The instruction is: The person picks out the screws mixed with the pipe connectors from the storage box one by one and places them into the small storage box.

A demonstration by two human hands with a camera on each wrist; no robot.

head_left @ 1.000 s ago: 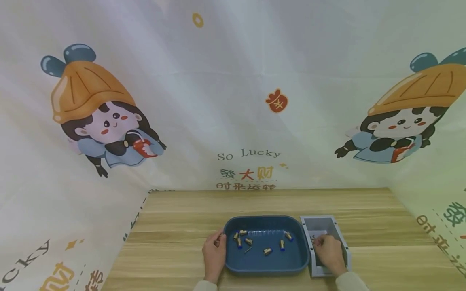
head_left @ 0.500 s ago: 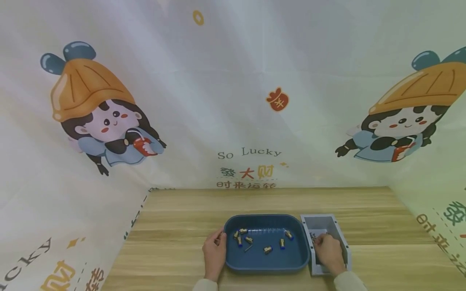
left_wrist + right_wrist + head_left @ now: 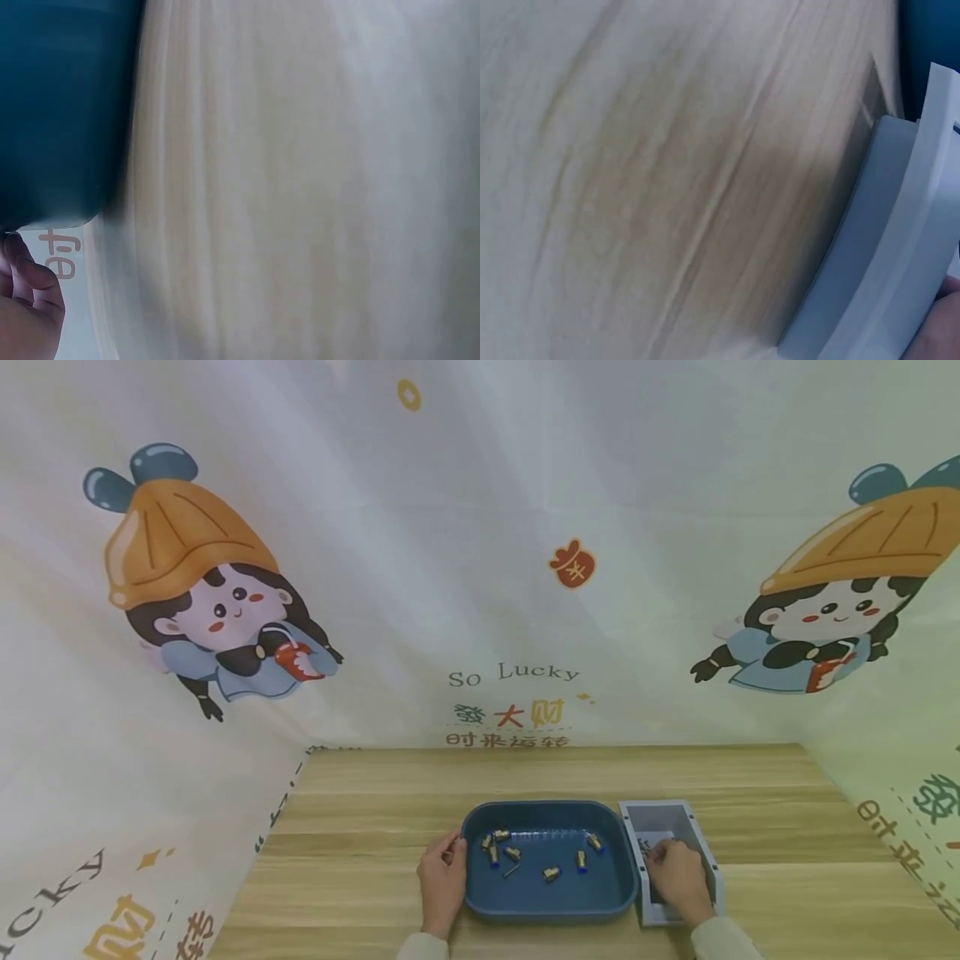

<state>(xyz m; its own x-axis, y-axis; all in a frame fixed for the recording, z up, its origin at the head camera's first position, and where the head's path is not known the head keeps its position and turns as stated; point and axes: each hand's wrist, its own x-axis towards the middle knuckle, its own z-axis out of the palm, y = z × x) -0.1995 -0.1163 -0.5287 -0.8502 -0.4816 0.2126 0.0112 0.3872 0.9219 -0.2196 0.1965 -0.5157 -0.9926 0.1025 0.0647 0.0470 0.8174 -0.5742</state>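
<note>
My left hand [image 3: 442, 881] grips the left rim of a dark blue tray [image 3: 588, 896], its fingers bent at the edge. In the left wrist view the curled fingers [image 3: 34, 281] show at the tray's corner. Several brass push-in fittings [image 3: 551, 875] with blue collars lie scattered in the tray, along with a thin screw [image 3: 512, 870]. Reaching down into a grey box [image 3: 654, 806] is my right hand [image 3: 678, 878], fingertips together near small dark screws [image 3: 643, 845] by its left wall. Whether anything is pinched there is too small to tell.
The box stands against the tray's right side on a wood-grain table [image 3: 360, 827]. A printed cloth [image 3: 480, 568] hangs behind the table and along both sides. The grey box wall [image 3: 885, 277] hides most of the right hand in the right wrist view.
The right fingers shift slightly within the grey box, and the thin screw in the tray lies at a slightly different angle. The left hand stays on the tray rim.
</note>
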